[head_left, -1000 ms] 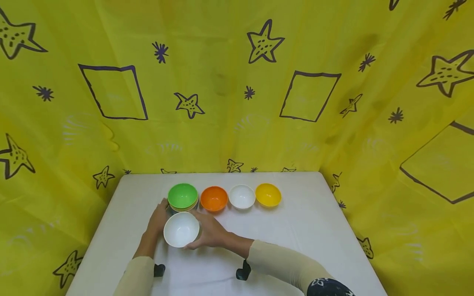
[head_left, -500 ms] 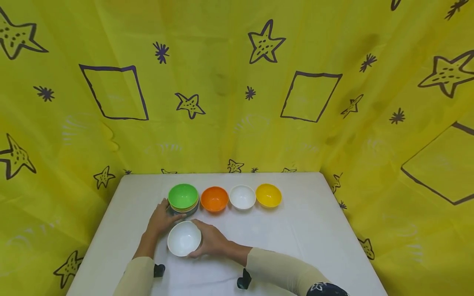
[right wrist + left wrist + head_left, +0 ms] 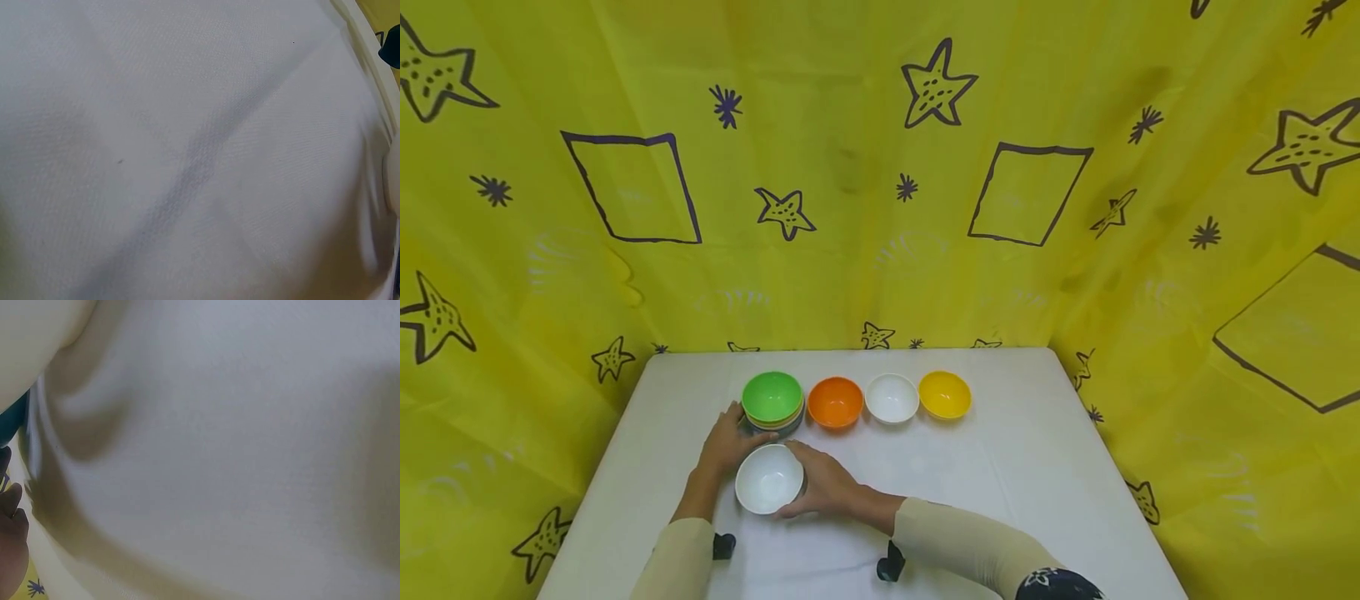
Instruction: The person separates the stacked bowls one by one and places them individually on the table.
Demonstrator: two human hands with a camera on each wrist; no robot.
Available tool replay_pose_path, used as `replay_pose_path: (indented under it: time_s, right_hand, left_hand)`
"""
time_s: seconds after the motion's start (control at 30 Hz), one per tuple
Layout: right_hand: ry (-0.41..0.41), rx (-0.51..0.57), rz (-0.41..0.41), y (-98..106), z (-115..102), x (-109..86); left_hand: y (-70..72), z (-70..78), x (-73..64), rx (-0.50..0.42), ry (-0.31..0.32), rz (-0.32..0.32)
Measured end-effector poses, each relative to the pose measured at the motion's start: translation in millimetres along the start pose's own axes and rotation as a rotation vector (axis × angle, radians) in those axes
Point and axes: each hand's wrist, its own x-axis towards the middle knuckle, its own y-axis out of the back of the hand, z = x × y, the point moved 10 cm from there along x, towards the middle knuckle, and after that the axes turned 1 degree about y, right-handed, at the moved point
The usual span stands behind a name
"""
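A white bowl (image 3: 769, 480) is held in my right hand (image 3: 823, 483), its thumb at the near side and its fingers round the far right side. Just behind it stands a stack of bowls (image 3: 772, 398), green on top with paler and dark teal rims beneath. My left hand (image 3: 728, 443) holds this stack at its left front, fingers along the side and thumb across the front. In the left wrist view the white bowl (image 3: 28, 337) fills the top left corner. Below it show a bit of the teal bowl (image 3: 11, 420) and some fingers (image 3: 9, 500).
Right of the stack, an orange bowl (image 3: 835, 403), another white bowl (image 3: 892, 398) and a yellow bowl (image 3: 944, 395) stand in a row. White cloth covers the table (image 3: 1000, 483). A yellow patterned curtain (image 3: 850, 275) surrounds it. Small black pieces (image 3: 891, 563) show by the wrists.
The white bowl in my right hand first came toward me, away from the stack, then shifted slightly back and left. My left thumb, earlier hidden behind the bowl, now shows at the stack's front.
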Motion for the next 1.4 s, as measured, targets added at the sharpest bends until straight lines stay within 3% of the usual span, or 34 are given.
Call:
replay_pose_path:
  time_s: [0.2,0.3,0.43,0.6,0.7,0.87,1.07,1.23,1.4]
  right_hand:
    - [-0.005,-0.065,0.036,11,-3,0.0]
    - [-0.003,-0.099,0.091,24,-8,1.4]
    - [0.021,-0.061,0.196,46,-16,7.2]
    - [0.095,-0.041,0.318,73,-26,27.3]
    - [0.076,-0.097,0.346,85,-28,43.5]
    - [-0.079,-0.162,0.273,91,-18,69.7]
    - [-0.258,-0.206,0.136,80,0,86.2]
    - [-0.301,-0.270,0.061,64,16,91.0]
    - [-0.325,-0.273,0.037,58,28,92.2]
  left_hand:
    - [-1.1,0.1,-1.6,0.004,-0.015,0.001]
    - [0.4,1.8,-1.9,0.009,-0.029,0.005]
    - [2.3,3.8,-1.0,0.012,-0.042,0.013]
    - [4.4,5.9,-1.0,0.023,-0.039,0.013]
    - [6.0,7.1,-1.9,0.026,-0.026,0.001]
    - [7.4,9.9,-2.2,0.027,-0.043,-0.003]
    - [6.0,9.5,-2.5,0.026,-0.082,0.012]
    - [1.4,2.9,-2.6,0.026,-0.032,-0.012]
    - [1.5,1.1,-1.1,0.035,-0.003,-0.023]
